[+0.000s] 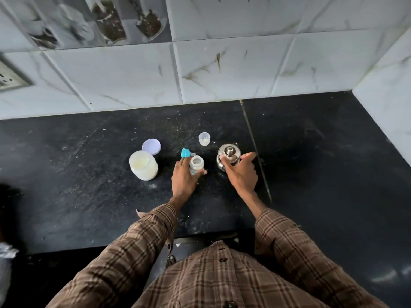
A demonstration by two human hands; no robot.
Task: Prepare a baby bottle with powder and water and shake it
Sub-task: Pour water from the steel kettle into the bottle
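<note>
A small open baby bottle (196, 165) stands upright on the black counter (89, 174), with pale powder visible inside its mouth. My left hand (183, 177) grips the bottle around its body. Just behind it lies the blue teat cap (186, 153). A shiny steel water pot (229, 157) with a knobbed lid stands to the right, and my right hand (241, 172) curls around its near side. An open plastic jar of white powder (143, 165) stands to the left, its lilac lid (151, 146) lying behind it.
A small clear cup (204, 138) stands behind the bottle. The tiled wall (155, 81) rises at the back and on the right. A socket plate (11, 77) sits on the wall at far left. The counter's front edge runs near my shirt.
</note>
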